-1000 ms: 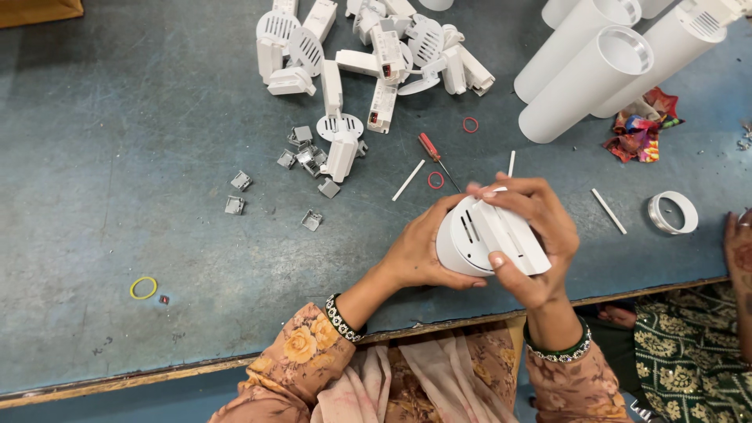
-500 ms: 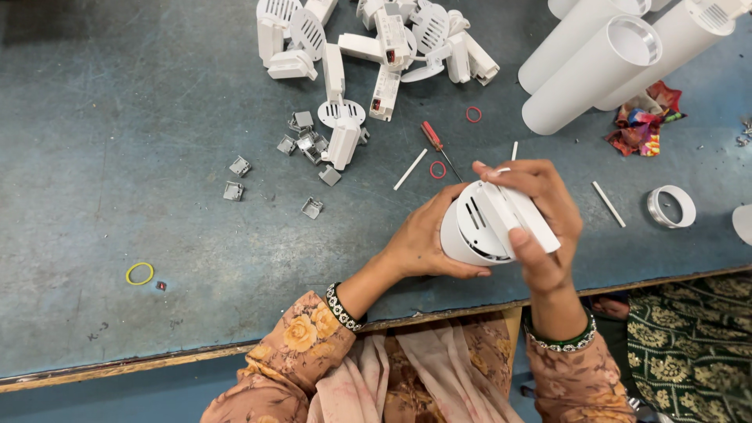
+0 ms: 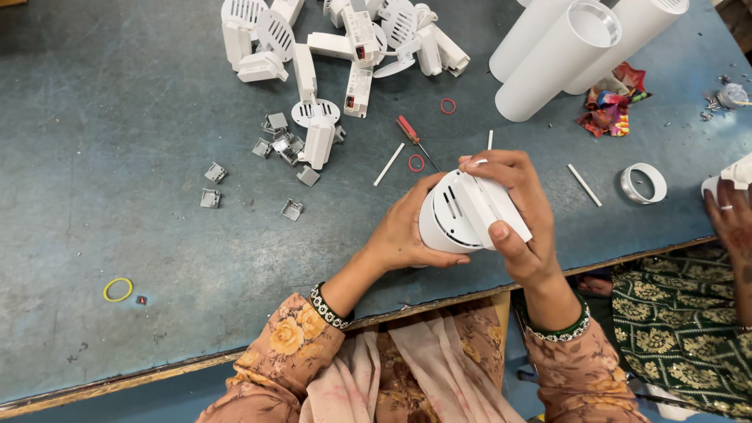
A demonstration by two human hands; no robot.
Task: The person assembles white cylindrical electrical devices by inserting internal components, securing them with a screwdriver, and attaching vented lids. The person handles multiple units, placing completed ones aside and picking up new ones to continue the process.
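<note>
Between both hands — white (image 3: 462, 215) round slotted housing, perhaps plastic.

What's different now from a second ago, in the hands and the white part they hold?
Little. Both hands keep their hold on the round white slotted housing: left hand cups its side, right hand presses the flat white block on top. The block has turned slightly under the right fingers, and the view has shifted a bit. The red screwdriver, white sticks, grey clips and white tubes lie as before.
</note>
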